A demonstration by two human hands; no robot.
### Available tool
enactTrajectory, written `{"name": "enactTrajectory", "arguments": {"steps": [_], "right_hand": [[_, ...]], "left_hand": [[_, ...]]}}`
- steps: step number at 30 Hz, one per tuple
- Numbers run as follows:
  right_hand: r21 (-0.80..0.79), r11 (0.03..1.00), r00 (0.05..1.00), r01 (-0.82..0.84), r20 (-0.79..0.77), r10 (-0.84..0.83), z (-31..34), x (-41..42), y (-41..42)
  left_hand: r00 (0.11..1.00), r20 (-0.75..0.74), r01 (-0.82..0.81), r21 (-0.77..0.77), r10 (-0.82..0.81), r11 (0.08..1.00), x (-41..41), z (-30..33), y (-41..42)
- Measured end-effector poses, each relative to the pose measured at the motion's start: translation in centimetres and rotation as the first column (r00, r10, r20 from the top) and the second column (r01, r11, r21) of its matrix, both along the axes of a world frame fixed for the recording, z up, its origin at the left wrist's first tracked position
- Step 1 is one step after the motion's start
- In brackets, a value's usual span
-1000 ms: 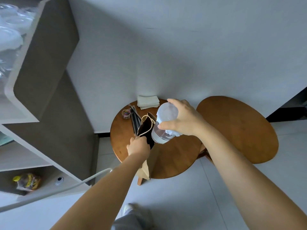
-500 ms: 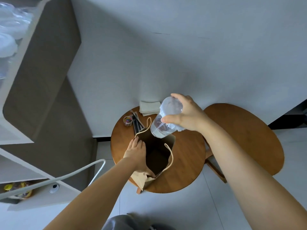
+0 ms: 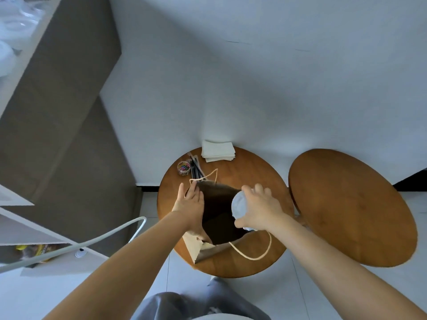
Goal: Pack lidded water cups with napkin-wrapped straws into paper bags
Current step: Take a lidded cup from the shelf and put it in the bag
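Holding the cup (image 3: 239, 204) from above, my right hand (image 3: 258, 210) has its grip curled round the lid end, body pointing down into the bag (image 3: 217, 213). The mouth lies directly under it, on the tabletop (image 3: 249, 167). My left hand (image 3: 190, 200), fingers straight, presses the bag's left wall outward. I judge a straight drop suffices.

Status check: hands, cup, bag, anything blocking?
Right hand grips lidded cup from above, at the bag mouth. Left hand flat against bag's left wall, holding it open. Nothing visible blocking the opening.
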State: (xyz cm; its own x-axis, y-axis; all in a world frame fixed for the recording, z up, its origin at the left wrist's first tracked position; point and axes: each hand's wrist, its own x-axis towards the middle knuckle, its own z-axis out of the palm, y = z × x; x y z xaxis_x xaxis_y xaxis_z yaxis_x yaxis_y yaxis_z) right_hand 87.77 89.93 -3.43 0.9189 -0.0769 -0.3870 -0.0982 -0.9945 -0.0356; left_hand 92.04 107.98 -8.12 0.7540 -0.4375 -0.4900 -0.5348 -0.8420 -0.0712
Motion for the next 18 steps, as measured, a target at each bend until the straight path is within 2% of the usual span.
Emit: {"name": "enactTrajectory", "arguments": {"steps": [4, 10, 18], "right_hand": [[-0.054, 0.979, 0.980, -0.194, -0.051, 0.191, -0.7, 0.3, 0.5], [-0.048, 0.939, 0.930, -0.340, -0.163, 0.329, -3.0, 1.6, 1.4], [-0.003, 0.963, 0.911, -0.270, -0.325, 0.254, -8.5, 4.0, 1.4]], "left_hand": [[0.999, -0.008, 0.035, -0.004, -0.035, 0.999, 0.3, 0.2, -2.0], [0.996, -0.037, 0.080, -0.024, -0.081, 0.996, 0.4, 0.4, -2.8], [0.994, -0.027, 0.106, 0.000, -0.106, 0.994, 0.0, 0.3, -2.5]]}}
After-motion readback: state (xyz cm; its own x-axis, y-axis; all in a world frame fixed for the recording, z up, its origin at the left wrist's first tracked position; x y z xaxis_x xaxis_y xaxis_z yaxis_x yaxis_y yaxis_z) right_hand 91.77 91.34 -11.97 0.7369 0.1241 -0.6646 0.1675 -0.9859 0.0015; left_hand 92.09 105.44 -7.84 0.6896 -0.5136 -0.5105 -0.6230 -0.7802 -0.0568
